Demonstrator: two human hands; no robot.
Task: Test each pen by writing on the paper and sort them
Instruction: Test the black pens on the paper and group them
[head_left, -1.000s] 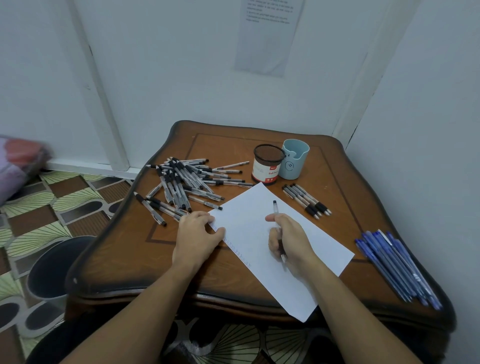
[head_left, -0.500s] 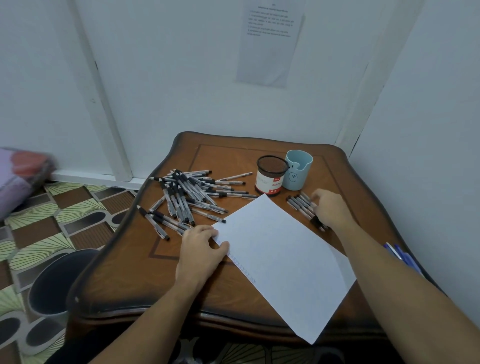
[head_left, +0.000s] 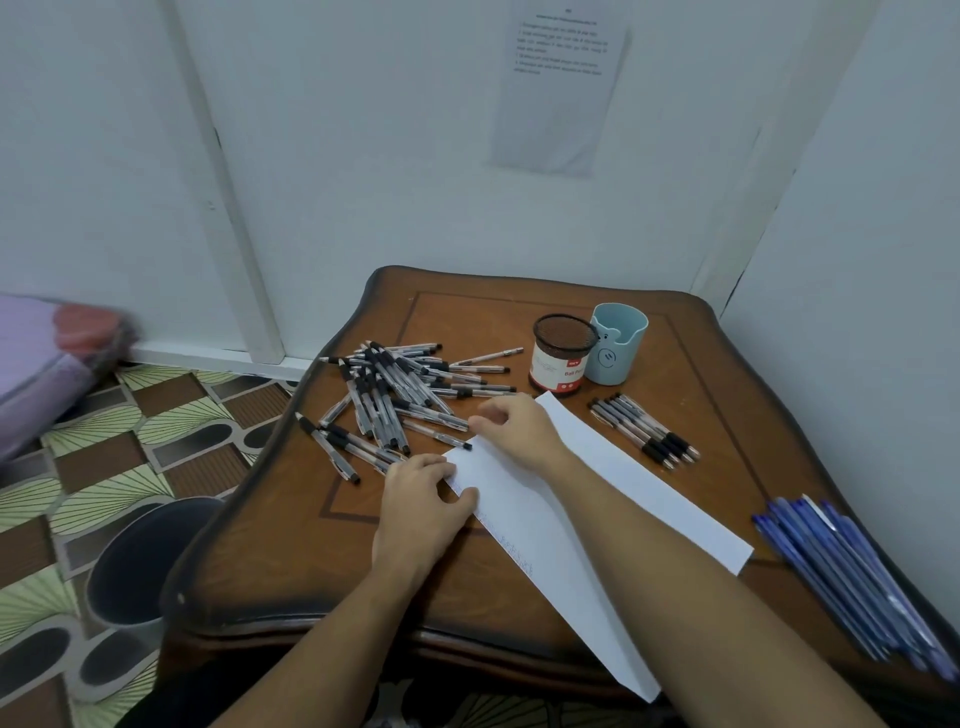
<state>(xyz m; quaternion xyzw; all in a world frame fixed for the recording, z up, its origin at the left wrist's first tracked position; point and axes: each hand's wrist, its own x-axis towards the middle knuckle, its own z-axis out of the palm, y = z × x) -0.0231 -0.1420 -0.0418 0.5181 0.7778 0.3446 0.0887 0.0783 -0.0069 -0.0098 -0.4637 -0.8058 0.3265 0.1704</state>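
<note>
Left hand (head_left: 423, 501) lies flat on the paper (head_left: 587, 470); right hand (head_left: 511, 428) reaches the pen pile (head_left: 400, 397) — grip half-curled, hold unclear.

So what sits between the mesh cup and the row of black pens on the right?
Head view: only bare table, with the paper's far corner just beside that gap. The mesh cup and pen row don't touch.

Printed notice (head_left: 558, 88) taped on white wall. Dark bin (head_left: 140, 561) on patterned floor (head_left: 104, 467), left of wooden counter (head_left: 291, 561).
</note>
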